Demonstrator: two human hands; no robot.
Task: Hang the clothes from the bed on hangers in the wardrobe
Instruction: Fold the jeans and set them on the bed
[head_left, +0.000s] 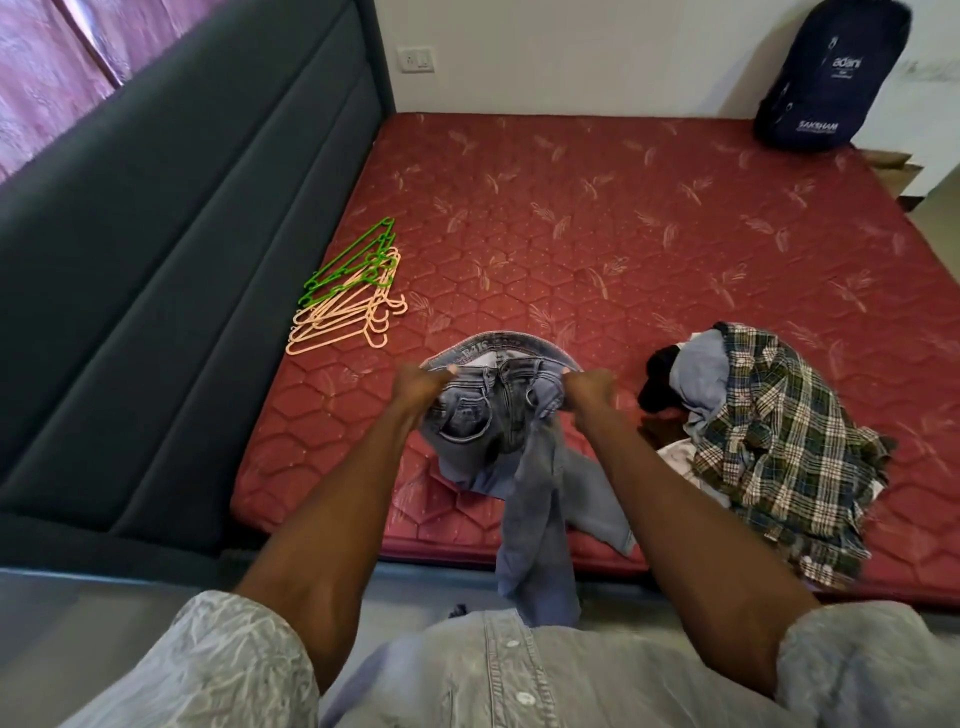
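You held the faded blue denim jeans (483, 415) up by the waistband, over the near edge of the red quilted mattress (623, 234). Your left hand (418, 382) was curled tight on one side of the waistband and your right hand (589, 387) on the other, both grips clamped on the denim and stretching it open between them. The legs hung twisted below your grips, trailing over the bed edge toward the floor.

This looked like the start of one garment: jeans lifted, no hanger yet. The next move probably called for freeing one grip, straightening the legs, and reaching for a hanger.

The stack of green and peach plastic hangers (348, 301) lay on the mattress beyond and to the left of your left grip, well apart from it. The heap of remaining clothes, topped by a green plaid shirt (769, 436), sat just right of your right grip. A dark blue backpack (831, 78) leaned against the wall at the far right corner. The wardrobe was not in view.
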